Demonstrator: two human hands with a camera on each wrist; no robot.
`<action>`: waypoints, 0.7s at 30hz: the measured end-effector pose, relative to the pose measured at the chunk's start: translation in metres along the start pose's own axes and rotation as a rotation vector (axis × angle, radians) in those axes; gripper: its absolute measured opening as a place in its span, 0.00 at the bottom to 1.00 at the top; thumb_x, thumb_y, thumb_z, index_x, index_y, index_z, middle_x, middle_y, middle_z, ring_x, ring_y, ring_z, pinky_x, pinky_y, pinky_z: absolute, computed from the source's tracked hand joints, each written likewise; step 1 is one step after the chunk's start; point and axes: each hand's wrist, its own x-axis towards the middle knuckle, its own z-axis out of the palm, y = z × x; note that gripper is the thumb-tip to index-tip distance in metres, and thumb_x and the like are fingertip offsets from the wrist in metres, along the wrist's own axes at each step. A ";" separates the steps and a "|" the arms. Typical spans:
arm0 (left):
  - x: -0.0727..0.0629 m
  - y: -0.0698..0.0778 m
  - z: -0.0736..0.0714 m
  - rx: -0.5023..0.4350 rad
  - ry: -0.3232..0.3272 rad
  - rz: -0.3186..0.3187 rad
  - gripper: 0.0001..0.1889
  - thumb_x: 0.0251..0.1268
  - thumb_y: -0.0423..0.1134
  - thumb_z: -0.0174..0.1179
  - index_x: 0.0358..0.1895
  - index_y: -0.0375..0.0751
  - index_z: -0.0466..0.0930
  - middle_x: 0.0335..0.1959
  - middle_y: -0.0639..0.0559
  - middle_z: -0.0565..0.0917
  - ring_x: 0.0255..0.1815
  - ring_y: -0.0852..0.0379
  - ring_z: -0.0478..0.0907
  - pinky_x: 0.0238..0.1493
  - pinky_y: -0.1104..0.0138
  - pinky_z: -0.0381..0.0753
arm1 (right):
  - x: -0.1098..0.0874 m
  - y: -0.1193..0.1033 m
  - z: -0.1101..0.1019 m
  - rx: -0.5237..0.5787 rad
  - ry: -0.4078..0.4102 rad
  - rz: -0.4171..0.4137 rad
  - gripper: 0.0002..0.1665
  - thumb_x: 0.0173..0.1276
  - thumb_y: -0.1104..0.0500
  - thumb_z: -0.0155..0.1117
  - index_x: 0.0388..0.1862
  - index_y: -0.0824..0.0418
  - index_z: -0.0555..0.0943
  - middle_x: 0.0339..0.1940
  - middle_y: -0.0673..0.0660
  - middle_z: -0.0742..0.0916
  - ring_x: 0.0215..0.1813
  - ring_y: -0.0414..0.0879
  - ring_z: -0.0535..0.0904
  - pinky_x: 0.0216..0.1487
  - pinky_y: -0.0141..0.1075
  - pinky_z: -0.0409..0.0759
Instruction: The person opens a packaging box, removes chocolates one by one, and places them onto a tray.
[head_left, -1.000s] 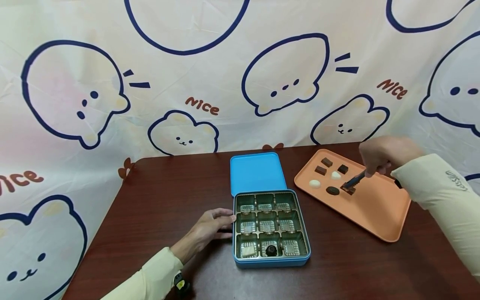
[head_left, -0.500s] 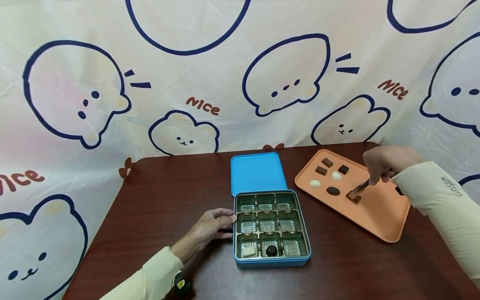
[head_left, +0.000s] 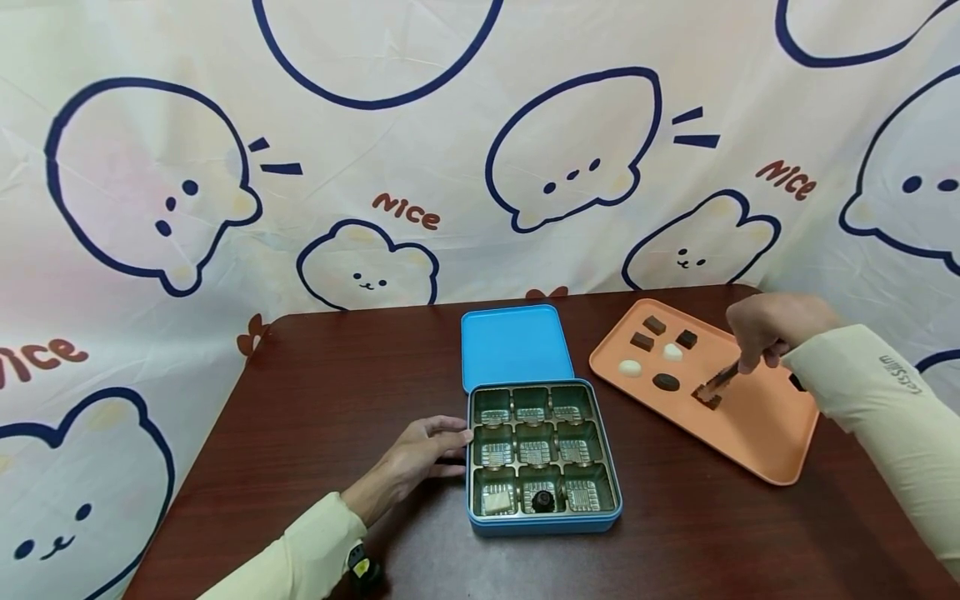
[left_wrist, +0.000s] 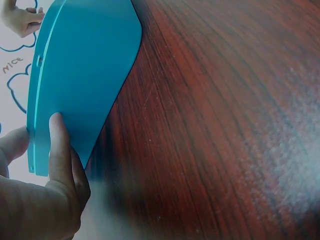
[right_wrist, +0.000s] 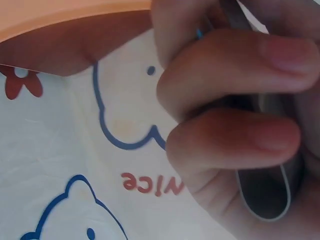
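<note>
My right hand [head_left: 776,327] grips a pair of tongs [head_left: 722,378] over the orange tray [head_left: 765,442]. Their tips reach down onto a brown chocolate piece [head_left: 709,402] on the tray. In the right wrist view, curled fingers [right_wrist: 235,140] wrap round the tongs' dark handle [right_wrist: 265,195]. At the left, straight fingers of my left hand [head_left: 420,454] touch the side of a blue tin [head_left: 543,524], one fingertip at its rim in the left wrist view. Within its divided insert, a square white chocolate [head_left: 497,502] and a round dark one [head_left: 543,501] occupy two front compartments.
Behind the tin its blue lid [head_left: 516,346] lies folded back. Several other chocolates share the tray, among them a dark oval [head_left: 666,382], a white oval [head_left: 630,367] and a white heart [head_left: 672,352]. A printed cloth [head_left: 465,167] hangs behind the brown table [head_left: 337,375].
My right hand has moved slightly right and nearer, and the brown chocolate under the tongs has shifted the same way. During the last half second hardly anything moved. The left hand stays at the tin.
</note>
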 end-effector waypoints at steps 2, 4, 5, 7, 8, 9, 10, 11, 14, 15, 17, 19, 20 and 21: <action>0.000 0.000 0.000 -0.003 0.000 0.000 0.27 0.69 0.40 0.64 0.64 0.28 0.69 0.51 0.37 0.82 0.43 0.50 0.84 0.45 0.57 0.88 | -0.004 -0.003 -0.005 -0.016 0.003 -0.020 0.17 0.66 0.55 0.70 0.26 0.56 0.72 0.15 0.46 0.78 0.17 0.36 0.65 0.21 0.28 0.66; 0.000 0.000 0.000 -0.006 -0.001 0.000 0.26 0.69 0.39 0.63 0.64 0.28 0.69 0.51 0.37 0.82 0.43 0.50 0.84 0.45 0.57 0.88 | -0.008 -0.009 -0.010 -0.027 0.012 -0.045 0.18 0.67 0.56 0.70 0.22 0.54 0.71 0.14 0.46 0.76 0.17 0.37 0.66 0.20 0.28 0.65; 0.001 0.000 0.000 -0.007 -0.002 0.001 0.26 0.70 0.39 0.63 0.64 0.28 0.69 0.51 0.37 0.82 0.43 0.50 0.84 0.45 0.57 0.88 | -0.011 -0.014 -0.013 -0.043 0.020 -0.067 0.19 0.67 0.56 0.70 0.20 0.53 0.71 0.14 0.46 0.75 0.17 0.37 0.66 0.20 0.28 0.63; 0.000 -0.001 0.000 -0.005 0.000 0.000 0.26 0.69 0.40 0.63 0.64 0.28 0.69 0.51 0.37 0.82 0.43 0.50 0.84 0.45 0.57 0.88 | -0.018 -0.025 -0.019 -0.072 0.038 -0.115 0.20 0.66 0.56 0.70 0.17 0.53 0.73 0.14 0.46 0.74 0.18 0.38 0.66 0.21 0.29 0.63; 0.000 -0.001 0.000 -0.003 0.001 0.000 0.26 0.70 0.40 0.63 0.64 0.28 0.69 0.51 0.37 0.82 0.43 0.50 0.84 0.45 0.57 0.88 | -0.022 -0.032 -0.021 -0.084 0.051 -0.136 0.18 0.66 0.56 0.71 0.18 0.53 0.75 0.14 0.46 0.75 0.18 0.38 0.67 0.21 0.29 0.64; 0.000 -0.001 0.000 -0.002 0.002 -0.002 0.26 0.70 0.40 0.63 0.64 0.28 0.69 0.51 0.37 0.82 0.43 0.50 0.84 0.45 0.57 0.88 | -0.026 -0.040 -0.022 -0.096 0.066 -0.163 0.17 0.65 0.57 0.71 0.18 0.54 0.77 0.14 0.47 0.76 0.18 0.39 0.67 0.21 0.29 0.64; 0.000 -0.001 0.000 -0.003 0.003 -0.002 0.26 0.70 0.40 0.63 0.64 0.28 0.69 0.51 0.37 0.82 0.43 0.50 0.84 0.45 0.57 0.88 | -0.029 -0.049 -0.024 -0.113 0.081 -0.190 0.16 0.64 0.57 0.72 0.18 0.54 0.78 0.14 0.47 0.77 0.18 0.39 0.67 0.21 0.29 0.64; 0.000 -0.001 0.000 -0.003 0.003 -0.003 0.26 0.70 0.40 0.63 0.64 0.28 0.69 0.51 0.37 0.82 0.43 0.50 0.84 0.45 0.57 0.88 | -0.033 -0.058 -0.024 -0.139 0.099 -0.215 0.14 0.64 0.56 0.72 0.20 0.55 0.81 0.14 0.47 0.79 0.19 0.39 0.68 0.21 0.29 0.64; 0.000 -0.001 0.000 -0.006 0.002 -0.003 0.26 0.70 0.40 0.63 0.64 0.28 0.69 0.51 0.37 0.82 0.43 0.50 0.84 0.45 0.57 0.88 | -0.044 -0.086 -0.022 -0.201 0.157 -0.290 0.11 0.63 0.55 0.73 0.22 0.53 0.84 0.16 0.48 0.83 0.19 0.40 0.72 0.21 0.29 0.67; 0.000 -0.001 0.000 -0.006 0.002 -0.004 0.26 0.70 0.40 0.63 0.64 0.28 0.69 0.51 0.37 0.82 0.43 0.50 0.84 0.45 0.57 0.88 | -0.048 -0.096 -0.021 -0.214 0.173 -0.317 0.11 0.63 0.54 0.74 0.21 0.52 0.85 0.16 0.49 0.84 0.19 0.40 0.73 0.21 0.29 0.67; 0.000 -0.001 0.000 -0.006 0.001 -0.002 0.26 0.70 0.39 0.63 0.64 0.28 0.69 0.51 0.37 0.82 0.43 0.50 0.84 0.45 0.57 0.88 | -0.054 -0.114 -0.017 -0.249 0.202 -0.377 0.13 0.63 0.53 0.74 0.18 0.50 0.85 0.15 0.48 0.84 0.20 0.40 0.76 0.22 0.29 0.69; -0.001 0.000 0.000 -0.005 0.001 -0.001 0.26 0.70 0.39 0.63 0.64 0.28 0.69 0.51 0.36 0.82 0.43 0.50 0.84 0.45 0.57 0.88 | -0.062 -0.130 -0.012 -0.266 0.217 -0.424 0.13 0.62 0.53 0.74 0.18 0.48 0.86 0.14 0.47 0.83 0.20 0.39 0.77 0.23 0.30 0.72; -0.001 0.000 0.000 -0.004 0.001 -0.001 0.26 0.70 0.39 0.63 0.64 0.28 0.69 0.51 0.36 0.82 0.43 0.50 0.84 0.45 0.57 0.88 | -0.065 -0.137 -0.009 -0.269 0.223 -0.440 0.12 0.62 0.52 0.75 0.19 0.48 0.86 0.13 0.46 0.83 0.19 0.39 0.78 0.24 0.31 0.73; -0.001 0.000 0.000 -0.004 0.001 -0.001 0.26 0.70 0.39 0.63 0.64 0.28 0.69 0.51 0.36 0.82 0.43 0.50 0.84 0.45 0.57 0.88 | -0.069 -0.144 -0.006 -0.267 0.228 -0.456 0.11 0.61 0.52 0.75 0.20 0.48 0.86 0.13 0.46 0.83 0.19 0.39 0.78 0.25 0.31 0.75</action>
